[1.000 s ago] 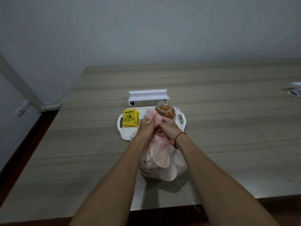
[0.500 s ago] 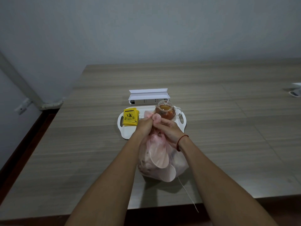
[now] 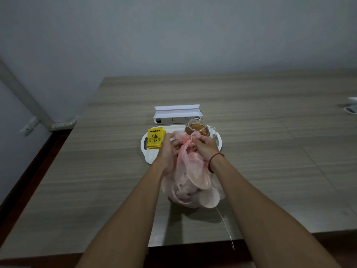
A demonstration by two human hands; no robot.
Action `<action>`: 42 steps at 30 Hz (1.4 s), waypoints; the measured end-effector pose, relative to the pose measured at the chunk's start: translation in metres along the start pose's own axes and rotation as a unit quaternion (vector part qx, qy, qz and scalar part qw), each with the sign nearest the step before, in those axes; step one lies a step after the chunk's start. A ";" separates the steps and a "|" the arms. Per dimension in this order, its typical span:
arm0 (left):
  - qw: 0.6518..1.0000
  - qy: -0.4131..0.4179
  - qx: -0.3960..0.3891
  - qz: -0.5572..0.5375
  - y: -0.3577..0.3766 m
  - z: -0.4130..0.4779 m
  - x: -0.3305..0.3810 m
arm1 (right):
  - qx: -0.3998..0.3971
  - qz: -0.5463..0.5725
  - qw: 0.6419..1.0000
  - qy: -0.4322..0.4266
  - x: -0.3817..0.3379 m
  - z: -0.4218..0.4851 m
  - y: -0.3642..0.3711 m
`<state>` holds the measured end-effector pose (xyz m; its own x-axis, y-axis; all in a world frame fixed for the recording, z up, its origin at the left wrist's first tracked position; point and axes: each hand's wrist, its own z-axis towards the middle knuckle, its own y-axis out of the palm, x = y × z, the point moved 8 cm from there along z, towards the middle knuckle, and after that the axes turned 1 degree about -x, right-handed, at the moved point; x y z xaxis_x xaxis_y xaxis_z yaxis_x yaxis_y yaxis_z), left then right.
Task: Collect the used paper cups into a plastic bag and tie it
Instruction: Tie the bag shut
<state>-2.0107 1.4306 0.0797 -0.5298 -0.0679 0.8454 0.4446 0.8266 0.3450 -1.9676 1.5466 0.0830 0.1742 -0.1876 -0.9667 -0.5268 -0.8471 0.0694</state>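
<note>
Starting at the near edge of the grey-brown wood-grain table (image 3: 87, 190), a thin pale string (image 3: 225, 225) is seen running over the edge from the base of the translucent pink plastic bag (image 3: 179, 190), which is stood on the tabletop at lower centre of the frame. Round white paper cups (image 3: 199, 176) are pressed against its film from inside. Just above, the bag's gathered neck (image 3: 184, 147) is pinched from both sides: one twisted ear is clenched in the left hand (image 3: 168, 151), the other in the right hand (image 3: 205, 147). The knot is judged to be in the making, not yet drawn tight. It would be done best if the ears are crossed low against the cups, pulled outward evenly, and kept clear of the amber-filled glass teapot (image 3: 197, 129) and yellow tea sachets (image 3: 155, 138) on the white handled tray (image 3: 150, 159) just behind.
</note>
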 end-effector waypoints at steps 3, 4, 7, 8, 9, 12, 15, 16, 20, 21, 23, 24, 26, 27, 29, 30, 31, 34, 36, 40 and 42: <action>0.998 -0.022 -0.058 -0.013 0.003 -0.004 0.004 | -0.024 -0.027 0.999 -0.003 -0.002 0.001 -0.002; 0.997 -0.021 -0.078 -0.002 0.005 -0.006 0.005 | -0.029 -0.028 0.999 -0.003 -0.003 0.001 -0.001; 0.997 0.004 -0.069 0.018 0.001 -0.007 0.008 | -0.057 -0.003 0.998 -0.008 -0.007 0.000 0.004; 0.998 0.020 -0.052 0.038 -0.002 -0.007 0.009 | -0.068 0.001 0.998 -0.008 -0.007 0.000 0.006; 0.996 0.036 -0.031 0.075 -0.006 -0.009 0.012 | -0.076 0.000 0.997 -0.008 -0.007 0.000 0.007; 0.971 0.108 0.038 0.210 -0.013 -0.007 0.022 | -0.096 0.008 0.995 -0.007 -0.007 -0.002 0.010; 0.919 0.167 0.087 0.345 -0.008 -0.003 0.032 | -0.120 0.024 0.992 -0.011 -0.009 -0.005 0.017; 0.903 0.167 0.087 0.387 -0.004 -0.003 0.032 | -0.124 0.025 0.992 -0.011 -0.009 -0.006 0.020; 0.921 0.160 0.075 0.348 -0.003 -0.005 0.028 | -0.103 0.029 0.994 -0.004 -0.007 -0.010 0.018; 0.938 0.145 0.070 0.307 -0.006 -0.006 0.026 | -0.088 0.027 0.996 0.002 -0.007 -0.012 0.014; 0.972 0.095 0.043 0.209 -0.014 -0.008 0.019 | -0.061 0.027 0.998 0.006 -0.007 -0.013 0.007; 0.987 0.058 0.014 0.150 -0.016 -0.007 0.012 | -0.052 0.029 0.998 0.003 -0.007 -0.013 0.005; 0.998 0.012 -0.040 0.048 -0.013 -0.013 0.005 | -0.040 0.025 0.999 0.000 -0.007 -0.014 0.002; 0.998 -0.001 -0.055 0.012 -0.012 -0.015 0.003 | -0.036 0.027 0.999 0.004 -0.006 -0.016 0.003; 0.997 -0.015 -0.056 -0.042 -0.012 -0.020 0.000 | -0.031 0.051 0.998 0.020 -0.001 -0.020 0.005; 0.998 -0.019 -0.040 -0.052 -0.015 -0.022 -0.001 | -0.032 0.068 0.997 0.029 0.003 -0.021 0.005; 0.999 -0.018 -0.010 -0.049 -0.020 -0.023 -0.002 | -0.033 0.084 0.995 0.036 0.008 -0.022 0.006; 0.986 0.009 0.124 0.108 -0.049 -0.022 0.003 | -0.014 0.106 0.992 0.064 0.027 -0.027 -0.002; 0.957 0.058 0.175 0.224 -0.066 -0.022 0.016 | 0.000 0.146 0.986 0.074 0.033 -0.030 -0.011; 0.930 0.076 0.210 0.293 -0.089 -0.024 0.025 | 0.015 0.111 0.989 0.093 0.039 -0.034 -0.030; 0.929 0.079 0.195 0.305 -0.087 -0.024 0.024 | 0.023 0.022 0.996 0.086 0.035 -0.034 -0.033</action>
<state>-2.0451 1.3434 0.0795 -0.1385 0.4227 0.8956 0.3154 0.8761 -0.3646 -1.9162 1.5512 0.0552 0.2886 -0.3098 -0.9059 -0.5744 -0.8130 0.0950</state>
